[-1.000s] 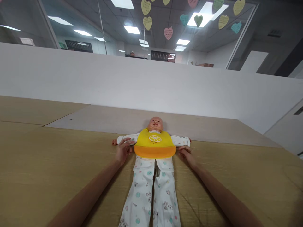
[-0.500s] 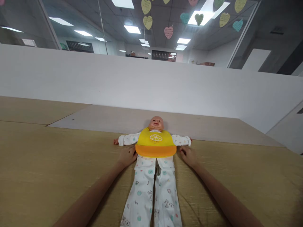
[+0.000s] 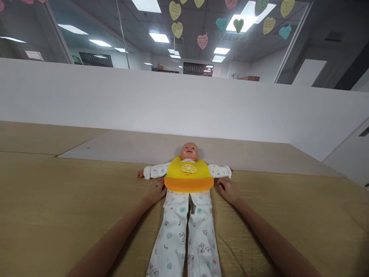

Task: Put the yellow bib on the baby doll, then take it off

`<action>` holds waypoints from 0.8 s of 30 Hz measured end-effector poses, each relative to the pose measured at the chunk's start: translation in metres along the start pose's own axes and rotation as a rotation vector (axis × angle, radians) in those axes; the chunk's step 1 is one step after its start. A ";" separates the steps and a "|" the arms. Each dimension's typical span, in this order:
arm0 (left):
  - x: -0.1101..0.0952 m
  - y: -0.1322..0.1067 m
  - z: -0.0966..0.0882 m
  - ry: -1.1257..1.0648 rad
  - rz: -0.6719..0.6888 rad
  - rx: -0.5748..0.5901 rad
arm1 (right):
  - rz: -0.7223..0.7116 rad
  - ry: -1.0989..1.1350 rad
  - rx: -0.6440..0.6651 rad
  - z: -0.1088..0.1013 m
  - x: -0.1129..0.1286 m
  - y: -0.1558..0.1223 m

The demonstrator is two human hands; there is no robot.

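Note:
A baby doll lies on its back on a tan table, arms spread wide. It wears white printed pyjamas and a yellow bib with an orange pocket. My left hand rests against the doll's side just under the bib's left edge, fingers curled at the waist. My right hand lies at the bib's right edge, fingers bent toward the doll's side. What the fingers pinch, if anything, is hidden.
A paler board covers the table behind the doll. A white partition wall runs across the back. Paper hearts hang from the ceiling above.
My left hand slid down from the doll's sleeve to its waist beside the bib. My right hand shifted slightly lower along the doll's other side. The doll stays put.

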State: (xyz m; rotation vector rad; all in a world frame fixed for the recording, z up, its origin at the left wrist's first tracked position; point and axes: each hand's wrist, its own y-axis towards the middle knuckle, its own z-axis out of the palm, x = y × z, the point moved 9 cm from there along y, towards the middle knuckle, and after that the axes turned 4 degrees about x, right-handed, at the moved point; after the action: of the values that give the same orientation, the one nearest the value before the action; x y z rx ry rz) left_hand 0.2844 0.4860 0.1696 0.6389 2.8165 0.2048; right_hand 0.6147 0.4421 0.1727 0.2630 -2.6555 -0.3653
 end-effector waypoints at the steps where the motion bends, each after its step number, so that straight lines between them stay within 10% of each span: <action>1: 0.000 0.000 0.000 0.002 0.006 -0.010 | -0.004 -0.005 0.002 0.000 0.001 0.000; 24: -0.003 0.000 -0.002 0.052 0.005 -0.018 | 0.002 -0.054 0.005 0.001 0.001 0.000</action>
State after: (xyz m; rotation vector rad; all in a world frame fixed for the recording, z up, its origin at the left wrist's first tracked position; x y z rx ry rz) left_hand 0.2866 0.4846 0.1717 0.6463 2.8596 0.2510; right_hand 0.6132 0.4423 0.1726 0.2549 -2.7096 -0.3697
